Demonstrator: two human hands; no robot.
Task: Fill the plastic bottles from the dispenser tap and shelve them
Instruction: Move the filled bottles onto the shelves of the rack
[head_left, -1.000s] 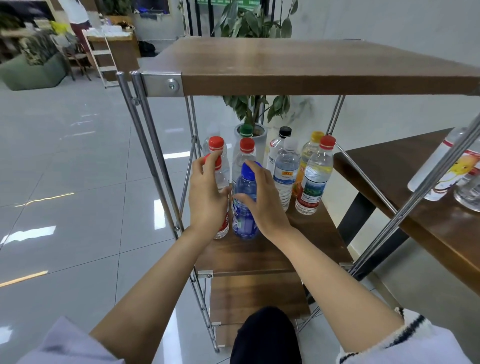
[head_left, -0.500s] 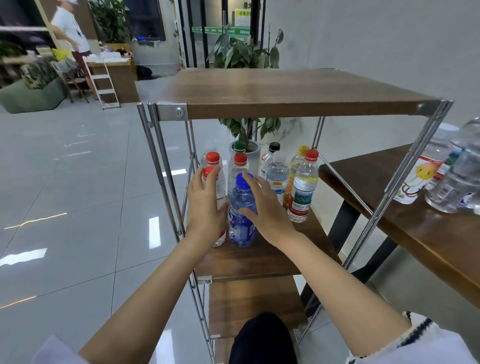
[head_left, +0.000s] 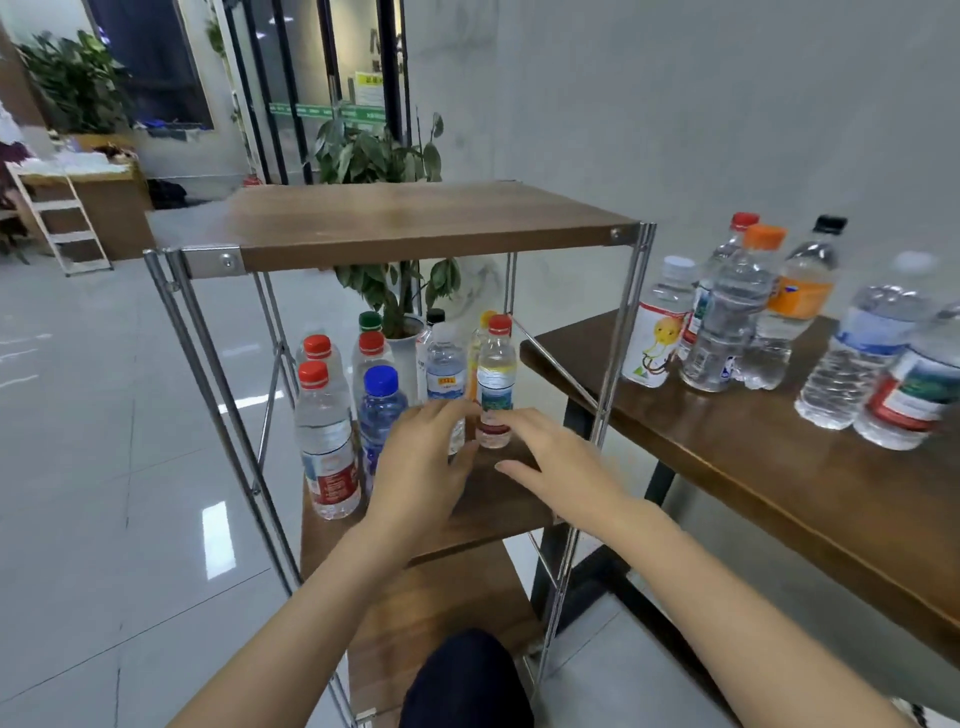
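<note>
— Hands first: are they carrying anything?
— No. The left hand hangs with fingers loosely bent in front of the foot of the white-capped bottle. Whether it touches the bottle I cannot tell (that patch is blurred). The right hand is spread, fingers nearly straight, over the middle shelf. Its fingertips are just beside the small red-capped bottle, and it grips nothing.
— So what is already shelved?
— Nine bottles stand upright there, by my count. In front, from the left, are the tall red-capped bottle, the blue-capped bottle, then the two by the hands. Behind them are the rear left red-capped bottle, the rear red-capped bottle beside it, the green-capped bottle, the black-capped bottle and the yellow-capped bottle. The clear ones in front look full.
— And what is left?
— A fair share, I judge. Further right, on the wooden table well apart from the rack, stands a cluster. It includes the cartoon-label bottle, the orange-capped bottle, the orange-label bottle and more toward the edge. Whether these are full or empty, I cannot say.
— The dispenser tap?
— Out of view. I would call the job partway through: one shelf is stocked, and the table's lot is not yet shelved.
</note>
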